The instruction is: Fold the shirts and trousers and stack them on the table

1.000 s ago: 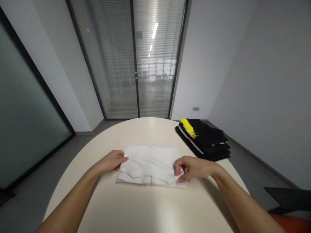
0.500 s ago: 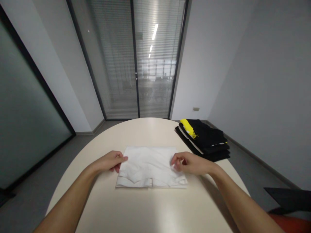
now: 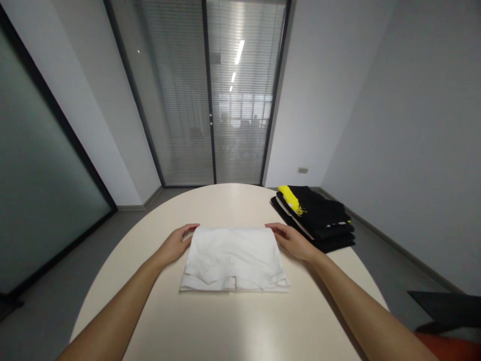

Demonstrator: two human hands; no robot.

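A folded white garment (image 3: 233, 258) lies flat on the table before me, its layered near edge showing a small notch in the middle. At its far left corner is my left hand (image 3: 176, 244), with fingers stretched toward the far edge and the thumb apart from them, by the left side. My right hand (image 3: 293, 240) mirrors this at the far right corner, fingers extended and thumb apart beside the cloth. Both hands seem to touch the corners; neither is closed round the fabric. The fingertips are partly hidden behind the far fold.
A stack of folded dark clothes (image 3: 319, 215), the top one with a yellow patch, sits at the table's right edge. The pale round table (image 3: 176, 326) stands before a glass partition (image 3: 240, 140). Something black and red (image 3: 447, 321), perhaps a chair, is at lower right.
Both hands have moved away from me along the garment's sides to its far corners, and their fingers have straightened. The garment's far corners look smoother; the stack has not moved.
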